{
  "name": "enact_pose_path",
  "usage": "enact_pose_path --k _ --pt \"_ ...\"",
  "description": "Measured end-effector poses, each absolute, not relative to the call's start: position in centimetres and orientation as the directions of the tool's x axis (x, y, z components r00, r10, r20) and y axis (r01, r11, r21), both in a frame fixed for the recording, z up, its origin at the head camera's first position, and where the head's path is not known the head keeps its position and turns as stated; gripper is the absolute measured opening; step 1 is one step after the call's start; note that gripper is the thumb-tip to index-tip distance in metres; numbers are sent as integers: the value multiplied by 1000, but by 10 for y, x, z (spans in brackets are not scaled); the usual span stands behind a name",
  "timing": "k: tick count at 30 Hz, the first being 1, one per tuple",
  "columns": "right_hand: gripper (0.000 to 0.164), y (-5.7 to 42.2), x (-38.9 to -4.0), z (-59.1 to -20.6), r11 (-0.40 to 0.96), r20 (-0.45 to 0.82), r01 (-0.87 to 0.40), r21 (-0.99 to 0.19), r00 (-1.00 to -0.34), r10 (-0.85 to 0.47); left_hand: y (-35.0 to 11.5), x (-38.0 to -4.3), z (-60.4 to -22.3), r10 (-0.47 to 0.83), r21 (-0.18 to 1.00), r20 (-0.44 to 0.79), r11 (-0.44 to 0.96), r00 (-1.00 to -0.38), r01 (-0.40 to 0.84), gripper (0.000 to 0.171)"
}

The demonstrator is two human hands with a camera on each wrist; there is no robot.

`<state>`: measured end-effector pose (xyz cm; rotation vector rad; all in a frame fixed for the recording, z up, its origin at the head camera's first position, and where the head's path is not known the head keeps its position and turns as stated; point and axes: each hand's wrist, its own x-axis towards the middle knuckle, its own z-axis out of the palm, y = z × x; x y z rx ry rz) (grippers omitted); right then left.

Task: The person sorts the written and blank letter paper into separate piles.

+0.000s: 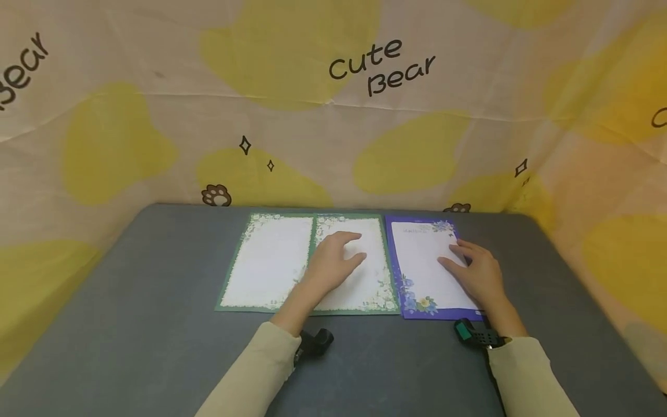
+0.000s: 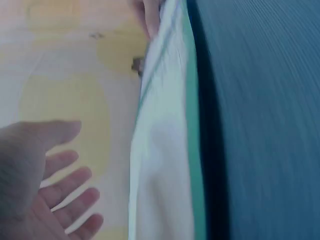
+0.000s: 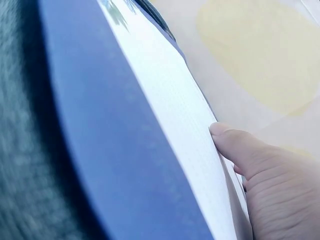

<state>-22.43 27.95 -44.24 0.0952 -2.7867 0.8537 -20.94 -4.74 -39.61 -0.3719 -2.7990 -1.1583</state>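
Faced yellow-patched cloth (image 1: pixel 156 58) across grey table (image 1: pixel 156 301); held left hand (image 1: pixel 329 263) over green-bordered sheet (image 1: pixel 356 289), rested right hand (image 1: pixel 480 275) on purple-bordered sheet (image 1: pixel 419 260), thumb and fingers apart on each hand.

Black, handwritten-style letters (image 1: pixel 384 68) spell "Cute Bear" across a cream fabric backdrop with yellow blotches (image 1: pixel 292 124), where a cropped "Bear" also stands at far left. Faint print (image 1: pixel 416 230) atop a white, purple-bordered floral paper sheet (image 1: pixel 419 263) is illegible.
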Motion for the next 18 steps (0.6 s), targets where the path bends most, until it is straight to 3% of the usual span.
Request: enact_pose_path --k 8,18 --pt "59 280 -225 -442 827 222 -115 -550 -975 13 -101 -212 -412 173 688 145 690 -974 225 58" --pt "59 280 -225 -443 828 209 -103 -551 -978 17 -125 -221 -435 308 571 139 752 -941 331 87"
